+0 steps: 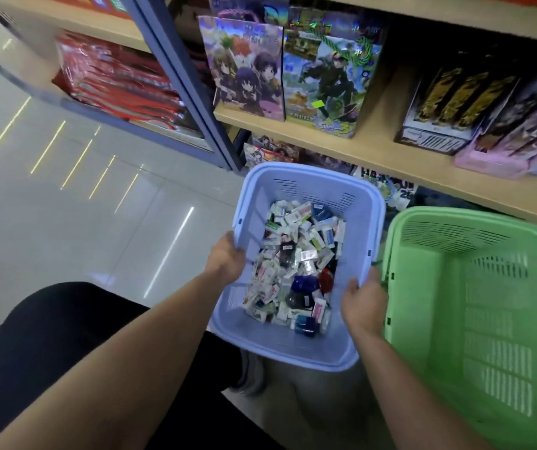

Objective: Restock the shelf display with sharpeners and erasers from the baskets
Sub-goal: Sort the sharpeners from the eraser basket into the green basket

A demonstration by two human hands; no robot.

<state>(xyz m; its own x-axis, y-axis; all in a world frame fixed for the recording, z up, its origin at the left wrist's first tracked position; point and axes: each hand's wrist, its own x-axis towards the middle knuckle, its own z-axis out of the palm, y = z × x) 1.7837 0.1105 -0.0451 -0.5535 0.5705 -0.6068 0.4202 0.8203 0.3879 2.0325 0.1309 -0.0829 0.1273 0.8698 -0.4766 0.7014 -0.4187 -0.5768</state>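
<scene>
We grip the blue basket [296, 347] by its side rims, fingers of left hand [226, 258] & right hand [362, 302] clamped on, erasers & sharpeners [296, 264] all inside, below the shelf [374, 151] front edge, so restocking looks unstarted; green basket [474, 287] seems empty.

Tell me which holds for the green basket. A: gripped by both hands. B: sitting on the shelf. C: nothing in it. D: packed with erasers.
C: the green basket shows only bare floor and walls; the packets lie in the blue basket.
</scene>
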